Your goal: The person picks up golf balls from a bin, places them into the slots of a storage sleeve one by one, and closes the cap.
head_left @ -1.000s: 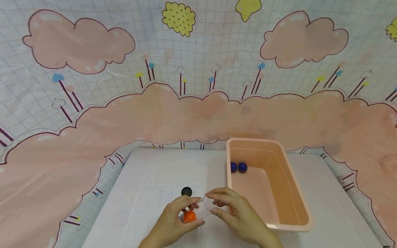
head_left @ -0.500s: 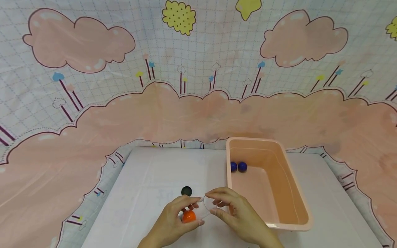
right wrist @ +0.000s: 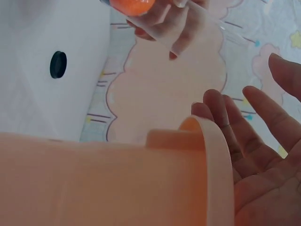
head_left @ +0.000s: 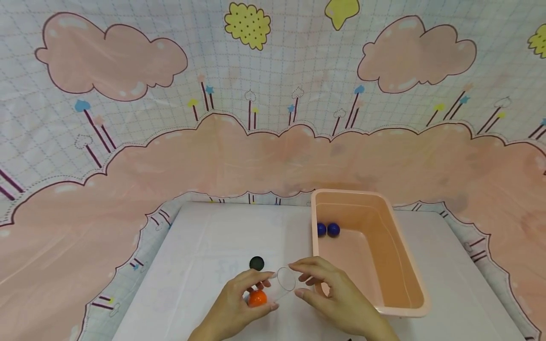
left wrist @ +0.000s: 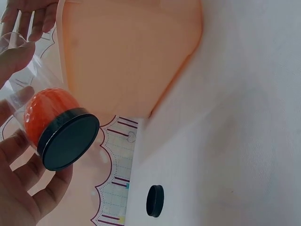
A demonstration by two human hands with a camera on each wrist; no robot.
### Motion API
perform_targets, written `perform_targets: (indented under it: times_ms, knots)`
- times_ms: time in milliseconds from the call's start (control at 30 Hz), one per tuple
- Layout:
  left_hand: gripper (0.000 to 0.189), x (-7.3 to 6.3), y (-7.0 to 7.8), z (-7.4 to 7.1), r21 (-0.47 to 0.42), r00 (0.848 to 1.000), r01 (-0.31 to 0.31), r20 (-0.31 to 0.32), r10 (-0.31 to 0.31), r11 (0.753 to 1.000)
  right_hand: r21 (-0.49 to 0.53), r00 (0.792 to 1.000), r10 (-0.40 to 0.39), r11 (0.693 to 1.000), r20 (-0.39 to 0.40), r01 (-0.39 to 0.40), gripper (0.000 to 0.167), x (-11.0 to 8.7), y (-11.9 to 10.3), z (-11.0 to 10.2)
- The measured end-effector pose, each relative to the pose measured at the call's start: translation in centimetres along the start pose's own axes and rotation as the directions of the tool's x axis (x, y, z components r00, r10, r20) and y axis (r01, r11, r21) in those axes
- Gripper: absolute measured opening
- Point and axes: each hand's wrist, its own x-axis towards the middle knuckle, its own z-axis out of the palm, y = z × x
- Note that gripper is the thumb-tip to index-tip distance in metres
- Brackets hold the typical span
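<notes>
In the head view my left hand [head_left: 239, 298] grips a clear plastic tube [head_left: 286, 279] on its side, the open rim facing right. An orange ball [head_left: 258, 298] lies inside, toward the left end. A black lid [left wrist: 70, 141] closes that end, as the left wrist view shows. My right hand [head_left: 337, 296] holds nothing; its fingers are spread and loosely bent just right of the rim, apart from it. On the white table, beyond my left hand, lies a loose black lid [head_left: 257, 263].
A peach plastic bin [head_left: 409, 265] stands at the right, close beside and behind my right hand. Two dark blue balls [head_left: 333, 230] sit inside by its left wall. The white table [head_left: 204, 246] ends at a patterned cloth backdrop [head_left: 273, 161].
My right hand has let go of the tube's rim and moved slightly right, its fingers parting. The tube in my left hand has turned a little, showing its round mouth more.
</notes>
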Motion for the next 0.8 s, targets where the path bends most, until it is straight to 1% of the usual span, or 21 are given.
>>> perform_targets:
  times_ms: [133,333,533,600,733,800]
  knots:
    - [0.053,0.0,-0.1,0.0,-0.001,1.000,0.007,-0.005,-0.007,1.000,-0.010,1.000,-0.024,1.000,-0.007,0.024,0.038,-0.2,0.0,-0.5]
    - [0.053,-0.1,-0.2,-0.1,-0.002,1.000,0.030,0.002,-0.030,1.000,-0.030,1.000,0.002,1.000,0.004,-0.002,0.037,-0.4,-0.1,-1.5]
    - [0.051,-0.2,-0.2,-0.3,-0.004,0.999,0.042,0.005,-0.042,0.999,-0.128,1.000,-0.013,0.992,0.010,0.014,0.037,-0.4,-0.5,-3.1]
    - [0.051,-0.3,-0.2,-0.3,-0.004,0.999,0.045,0.004,-0.045,0.999,-0.164,0.999,-0.034,0.986,0.013,0.036,0.038,-0.4,-0.6,-3.7]
    - [0.052,-0.4,-0.4,-0.4,-0.017,0.999,0.044,0.000,-0.044,0.999,-0.196,0.998,-0.059,0.979,0.022,0.062,0.040,-0.5,-0.9,-4.9]
    - [0.052,-0.4,-0.4,-0.4,-0.020,0.999,0.045,0.001,-0.045,0.999,-0.210,0.998,-0.051,0.976,0.027,0.055,0.040,-0.5,-1.1,-5.5]
